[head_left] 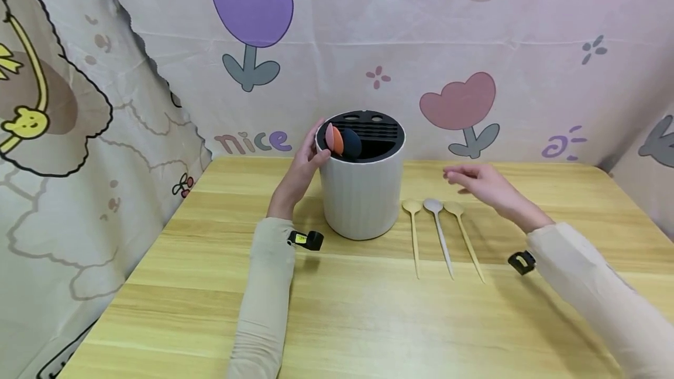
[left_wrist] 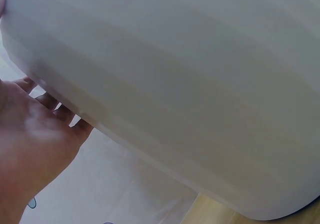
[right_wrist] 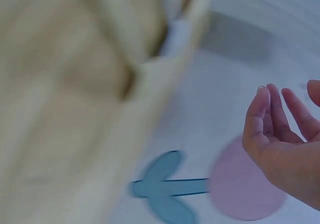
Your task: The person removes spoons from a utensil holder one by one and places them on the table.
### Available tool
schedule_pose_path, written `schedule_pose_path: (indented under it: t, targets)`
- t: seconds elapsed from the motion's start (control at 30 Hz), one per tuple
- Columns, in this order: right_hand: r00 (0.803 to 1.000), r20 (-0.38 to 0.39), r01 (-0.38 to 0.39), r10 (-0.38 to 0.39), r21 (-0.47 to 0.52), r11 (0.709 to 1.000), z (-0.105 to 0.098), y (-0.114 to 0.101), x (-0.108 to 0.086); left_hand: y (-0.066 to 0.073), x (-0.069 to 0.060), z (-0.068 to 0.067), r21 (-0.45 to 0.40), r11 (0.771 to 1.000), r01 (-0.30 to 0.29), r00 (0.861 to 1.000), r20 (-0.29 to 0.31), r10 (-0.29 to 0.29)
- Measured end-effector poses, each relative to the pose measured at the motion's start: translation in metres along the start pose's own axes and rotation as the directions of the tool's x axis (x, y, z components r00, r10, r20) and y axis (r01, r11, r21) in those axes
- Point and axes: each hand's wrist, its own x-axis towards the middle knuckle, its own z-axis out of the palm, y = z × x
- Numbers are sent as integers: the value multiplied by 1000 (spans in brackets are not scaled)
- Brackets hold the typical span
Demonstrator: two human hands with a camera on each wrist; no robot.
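Observation:
A white ribbed container (head_left: pixel 360 197) with a black slotted top stands upright on the table. Pink, orange (head_left: pixel 337 141) and dark blue (head_left: pixel 351 144) utensil ends show in its front opening. My left hand (head_left: pixel 300 171) grips its left side, thumb near the rim; in the left wrist view the fingers of the left hand (left_wrist: pixel 40 134) reach behind the wall (left_wrist: pixel 165 84). To the right lie three long spoons: yellowish (head_left: pixel 414 238), grey (head_left: pixel 442 241) and yellowish (head_left: pixel 468 244). Above and right of them, my right hand (head_left: pixel 487 186) hovers empty, fingers loosely bent; the right wrist view shows that hand (right_wrist: pixel 285 144) too.
The wooden table (head_left: pixel 368 320) reaches back to a patterned cloth (head_left: pixel 337 45) with flowers, and more cloth hangs at the left and right sides. A small black camera (head_left: pixel 307 240) is on the left wrist and another (head_left: pixel 522 262) on the right.

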Motion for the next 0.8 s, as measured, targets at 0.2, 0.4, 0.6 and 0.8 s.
schedule_pose_path:
  t: [0.2, 0.4, 0.6, 0.8]
  targets:
    - [988, -96, 128, -122, 55, 990, -2, -45, 3, 2, -1, -1, -1, 1000, 2, 1000, 4, -2]
    - [975, -99, 201, -198, 25, 979, 5, -79, -1, 4, -1, -1, -5, 1000, -2, 1000, 2, 2]
    - [976, -88, 197, -199, -31, 980, 12, -97, -5, 3, -1, -1, 2, 1000, 4, 1000, 1, -4]
    - [980, -86, 183, -180, 31, 983, 14, -107, -3, 4, -1, 0, 8, 1000, 3, 1000, 1, -3]
